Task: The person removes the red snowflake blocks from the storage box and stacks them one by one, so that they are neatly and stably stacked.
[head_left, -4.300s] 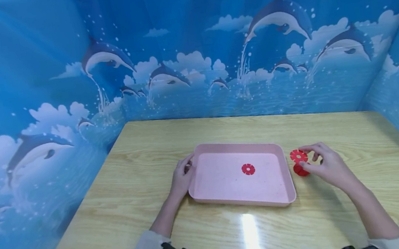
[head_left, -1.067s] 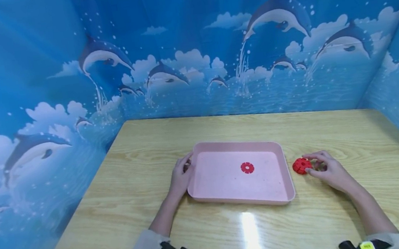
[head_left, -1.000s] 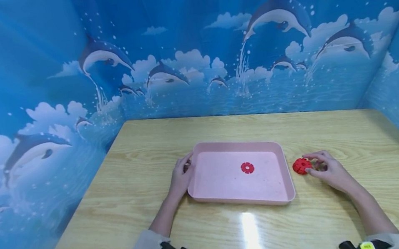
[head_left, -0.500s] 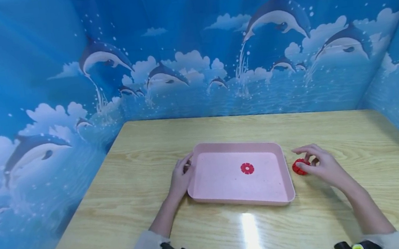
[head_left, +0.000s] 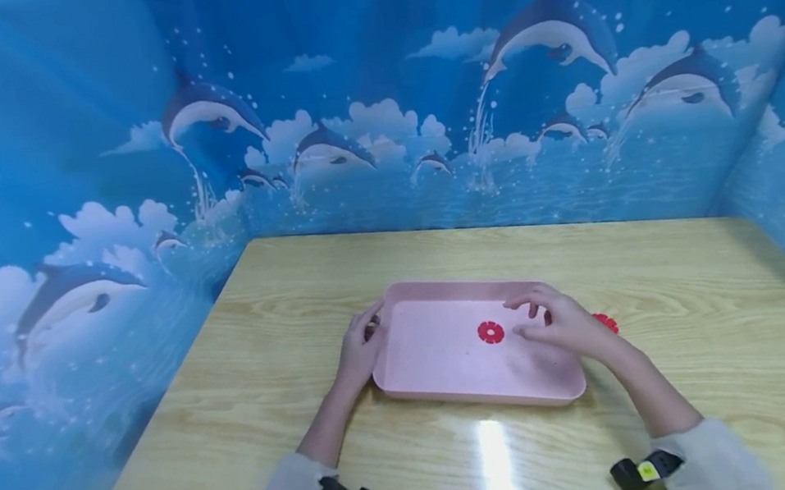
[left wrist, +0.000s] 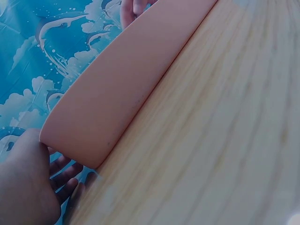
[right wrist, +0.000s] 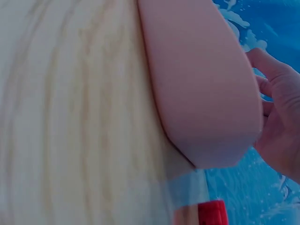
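A pink tray (head_left: 457,395) lies on the wooden table. My left hand (head_left: 360,350) grips its left rim, thumb at the top edge and fingers along the outer wall in the left wrist view. One flat red notched disc (head_left: 491,333), a snowflake building disc, lies inside the tray. My right hand (head_left: 559,324) hovers over the tray's right part, thumb and forefinger spread apart, with nothing seen between them. Its fingers are partly hidden behind the tray wall in the right wrist view. Just past the right rim sits a stack of red discs (head_left: 607,323), mostly covered by my right hand.
The light wooden table (head_left: 283,317) extends around the tray. A blue dolphin-print curtain (head_left: 381,155) closes off the back and both sides. Small black devices are strapped at both cuffs. A bright light reflection lies in front of the tray.
My right hand has moved left from the stack of red discs to above the tray. Earlier it pinched a red disc over that stack, then touched the stack. The left hand and tray stayed put.
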`<control>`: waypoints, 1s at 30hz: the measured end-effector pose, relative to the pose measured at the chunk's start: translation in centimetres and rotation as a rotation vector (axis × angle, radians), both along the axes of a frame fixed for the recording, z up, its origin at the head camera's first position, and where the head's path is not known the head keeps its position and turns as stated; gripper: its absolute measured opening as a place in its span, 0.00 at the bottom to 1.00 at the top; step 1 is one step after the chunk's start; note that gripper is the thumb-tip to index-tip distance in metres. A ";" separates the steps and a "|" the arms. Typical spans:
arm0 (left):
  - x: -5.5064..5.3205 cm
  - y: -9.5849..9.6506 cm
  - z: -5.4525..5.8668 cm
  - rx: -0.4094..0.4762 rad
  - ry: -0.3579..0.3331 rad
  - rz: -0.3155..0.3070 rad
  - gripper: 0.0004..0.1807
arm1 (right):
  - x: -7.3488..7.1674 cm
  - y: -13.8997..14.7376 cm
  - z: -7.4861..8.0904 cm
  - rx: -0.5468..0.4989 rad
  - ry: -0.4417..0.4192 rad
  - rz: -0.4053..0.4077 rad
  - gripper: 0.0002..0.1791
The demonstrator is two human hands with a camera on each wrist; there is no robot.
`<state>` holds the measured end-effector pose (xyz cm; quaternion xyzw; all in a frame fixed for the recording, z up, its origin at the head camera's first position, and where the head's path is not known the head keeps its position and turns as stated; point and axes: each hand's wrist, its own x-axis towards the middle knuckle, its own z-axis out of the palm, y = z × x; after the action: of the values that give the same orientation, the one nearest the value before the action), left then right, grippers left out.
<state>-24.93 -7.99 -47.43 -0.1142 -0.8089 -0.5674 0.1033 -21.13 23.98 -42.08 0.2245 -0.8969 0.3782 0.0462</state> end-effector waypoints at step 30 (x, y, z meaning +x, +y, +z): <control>-0.1 0.0 -0.1 0.040 0.004 -0.019 0.22 | -1.9 -2.7 -2.9 0.083 -0.159 -0.023 0.23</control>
<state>-25.01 -7.94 -47.57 -0.1209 -0.7960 -0.5843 0.1018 -23.03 21.26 -44.96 0.1850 -0.9151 0.3569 -0.0303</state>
